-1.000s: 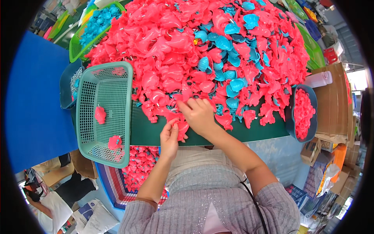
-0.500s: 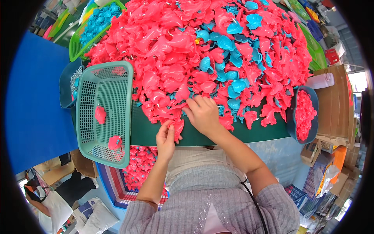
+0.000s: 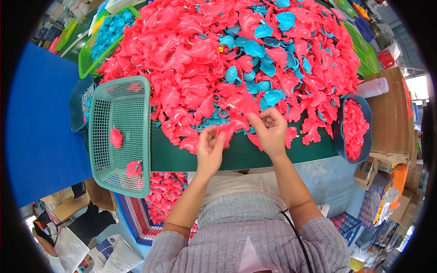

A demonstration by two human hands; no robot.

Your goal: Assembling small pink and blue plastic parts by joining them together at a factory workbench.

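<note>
A big heap of pink plastic shells point(image 3: 200, 59) mixed with blue plastic shells point(image 3: 268, 63) covers the dark green table point(image 3: 182, 157). My left hand point(image 3: 209, 148) and my right hand point(image 3: 269, 129) meet at the near edge of the heap. Between them they hold a pink plastic piece point(image 3: 230, 129), fingers pinched on it from both sides. To my left lies a teal mesh basket point(image 3: 102, 136) with two pink pieces point(image 3: 116, 136) inside.
A dark blue bowl point(image 3: 339, 136) of small pink parts stands at the right. A green crate point(image 3: 84, 59) of blue shells sits at the back left. A striped bin point(image 3: 136, 223) of pink pieces is below the table, and cardboard boxes point(image 3: 387, 118) stand at the right.
Both hands have lifted off the table edge and come together. A pink piece taken from the heap is now held between them.
</note>
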